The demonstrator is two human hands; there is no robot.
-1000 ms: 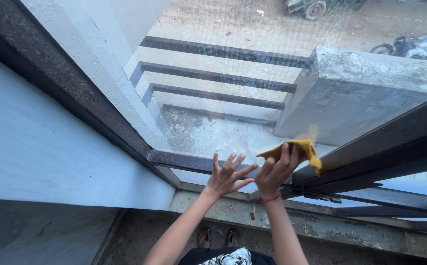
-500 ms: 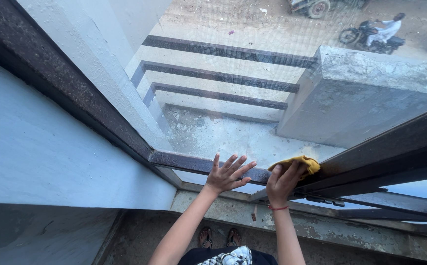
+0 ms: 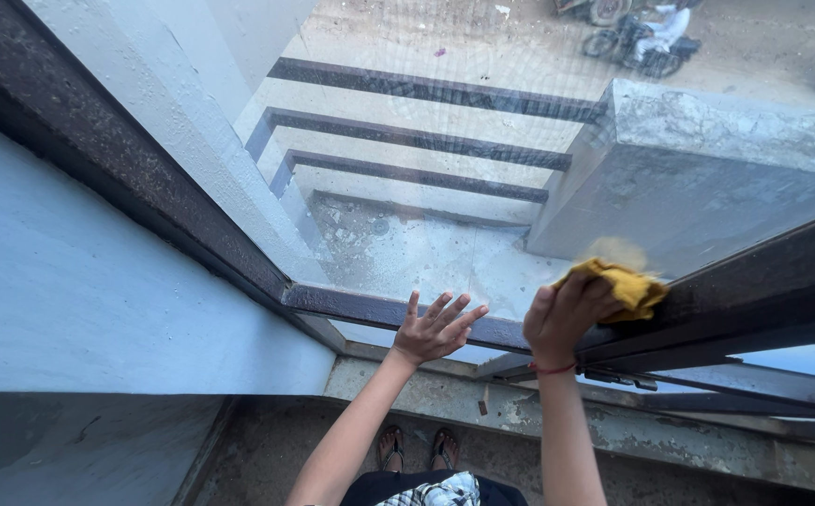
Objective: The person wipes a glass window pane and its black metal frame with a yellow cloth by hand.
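The right hand [image 3: 562, 319] closes its grip around a crumpled yellow cloth [image 3: 625, 284] and presses it on the window glass [image 3: 426, 187], just above the dark metal frame [image 3: 370, 307], so the fabric meets the dusty pane. The left hand [image 3: 435, 330] lies open with fingers spread and holds nothing; it rests flat on the frame, probably for support, though the contact is hard to judge.
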